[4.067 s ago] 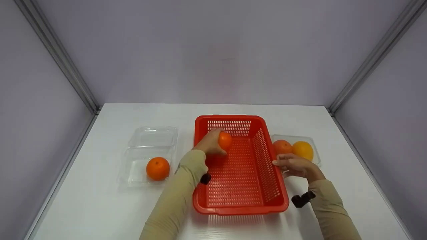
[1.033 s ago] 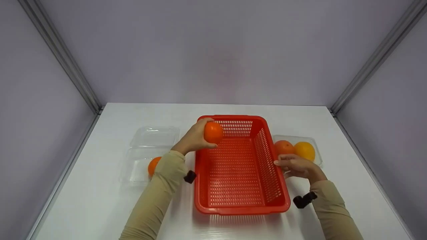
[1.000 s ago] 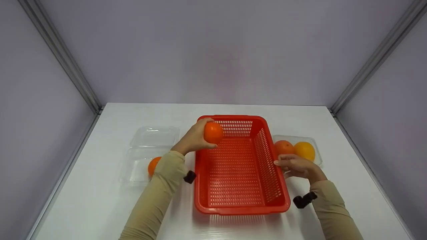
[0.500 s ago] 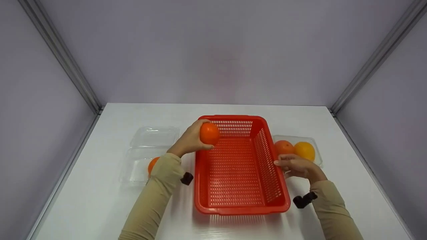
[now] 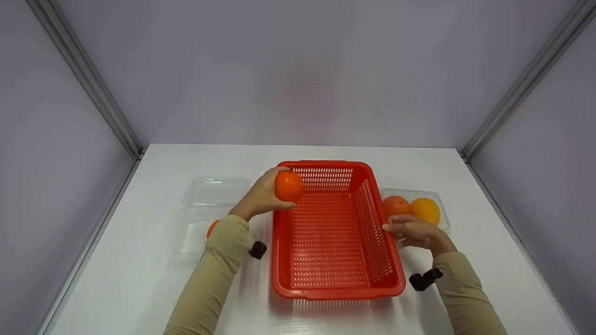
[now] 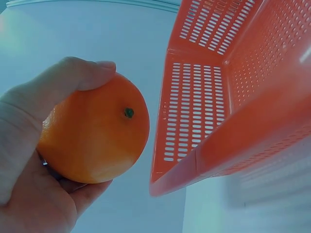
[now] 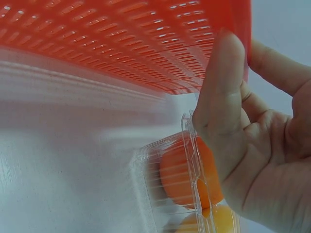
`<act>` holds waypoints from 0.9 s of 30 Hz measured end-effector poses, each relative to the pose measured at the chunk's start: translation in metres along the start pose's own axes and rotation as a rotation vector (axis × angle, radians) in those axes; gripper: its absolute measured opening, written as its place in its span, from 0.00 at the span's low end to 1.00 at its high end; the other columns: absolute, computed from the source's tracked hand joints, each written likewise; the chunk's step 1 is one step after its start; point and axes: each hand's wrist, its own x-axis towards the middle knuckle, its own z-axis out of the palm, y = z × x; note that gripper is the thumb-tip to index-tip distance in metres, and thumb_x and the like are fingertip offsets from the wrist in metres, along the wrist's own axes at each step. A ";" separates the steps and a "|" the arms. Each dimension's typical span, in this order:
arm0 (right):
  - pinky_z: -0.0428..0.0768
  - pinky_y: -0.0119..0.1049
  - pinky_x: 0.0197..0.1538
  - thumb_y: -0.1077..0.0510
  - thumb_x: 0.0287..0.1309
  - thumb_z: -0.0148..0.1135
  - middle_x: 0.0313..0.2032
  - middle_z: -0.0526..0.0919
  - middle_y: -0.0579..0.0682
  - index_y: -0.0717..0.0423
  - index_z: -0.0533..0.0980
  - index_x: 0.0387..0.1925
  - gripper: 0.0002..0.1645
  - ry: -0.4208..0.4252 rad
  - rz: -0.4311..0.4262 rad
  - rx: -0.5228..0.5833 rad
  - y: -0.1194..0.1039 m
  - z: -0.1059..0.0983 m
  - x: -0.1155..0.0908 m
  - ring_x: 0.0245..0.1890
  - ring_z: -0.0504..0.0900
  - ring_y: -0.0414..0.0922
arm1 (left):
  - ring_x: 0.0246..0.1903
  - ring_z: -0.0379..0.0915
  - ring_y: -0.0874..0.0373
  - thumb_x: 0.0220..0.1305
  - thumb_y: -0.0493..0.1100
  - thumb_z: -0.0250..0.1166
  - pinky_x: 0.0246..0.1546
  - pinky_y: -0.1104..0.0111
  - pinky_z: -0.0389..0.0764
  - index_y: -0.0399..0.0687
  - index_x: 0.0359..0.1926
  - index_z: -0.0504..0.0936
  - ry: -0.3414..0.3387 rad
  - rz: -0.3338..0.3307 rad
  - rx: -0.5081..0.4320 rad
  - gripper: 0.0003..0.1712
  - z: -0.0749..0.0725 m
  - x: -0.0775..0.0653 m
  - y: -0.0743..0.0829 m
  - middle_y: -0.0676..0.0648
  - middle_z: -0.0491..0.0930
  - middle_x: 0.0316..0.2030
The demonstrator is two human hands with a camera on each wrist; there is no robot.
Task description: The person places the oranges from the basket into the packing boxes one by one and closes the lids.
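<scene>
An orange (image 5: pixel 288 186) with a green stem dot is gripped in my left hand (image 5: pixel 261 195), thumb on one side and fingers on the other. It is held up at the left rim of the red basket (image 5: pixel 326 242); the left wrist view shows a gap between fruit and basket. My right hand (image 5: pixel 416 231) pinches the basket's right rim between thumb and fingers, plain in the right wrist view. Nothing lies on the slotted basket floor. A second orange (image 5: pixel 212 228) is mostly covered by my left sleeve.
Left of the basket lies an opened clear plastic clamshell box (image 5: pixel 188 239) with the second orange in it. Another clear box (image 5: pixel 442 218), on the right, holds a reddish-orange fruit (image 5: pixel 396 205) and a yellow one (image 5: pixel 425 210). Walls enclose the white table (image 5: pixel 116 284).
From inside the basket, my left hand has brought the orange up and left to the rim, still drifting left. My left sleeve now covers most of the second orange. The right hand stays put.
</scene>
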 end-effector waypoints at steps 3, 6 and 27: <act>0.84 0.31 0.33 0.53 0.68 0.53 0.29 0.83 0.39 0.45 0.70 0.28 0.10 -0.012 -0.005 0.007 0.000 -0.001 0.001 0.30 0.82 0.36 | 0.60 0.70 0.41 0.43 0.41 0.76 0.60 0.45 0.74 0.42 0.66 0.63 0.006 -0.009 -0.001 0.49 -0.001 -0.001 -0.002 0.37 0.67 0.64; 0.84 0.31 0.34 0.54 0.68 0.53 0.29 0.82 0.39 0.46 0.70 0.28 0.10 -0.021 -0.012 0.012 0.001 -0.001 0.001 0.31 0.83 0.36 | 0.60 0.69 0.40 0.43 0.40 0.76 0.60 0.46 0.74 0.42 0.66 0.63 0.009 -0.022 -0.005 0.49 -0.001 -0.003 -0.004 0.37 0.67 0.64; 0.84 0.31 0.30 0.54 0.67 0.55 0.25 0.80 0.40 0.48 0.71 0.28 0.10 0.064 -0.049 -0.081 -0.005 -0.001 0.000 0.23 0.80 0.35 | 0.58 0.71 0.42 0.44 0.41 0.76 0.60 0.47 0.74 0.39 0.67 0.62 0.051 -0.051 -0.006 0.49 -0.010 -0.017 -0.022 0.38 0.69 0.63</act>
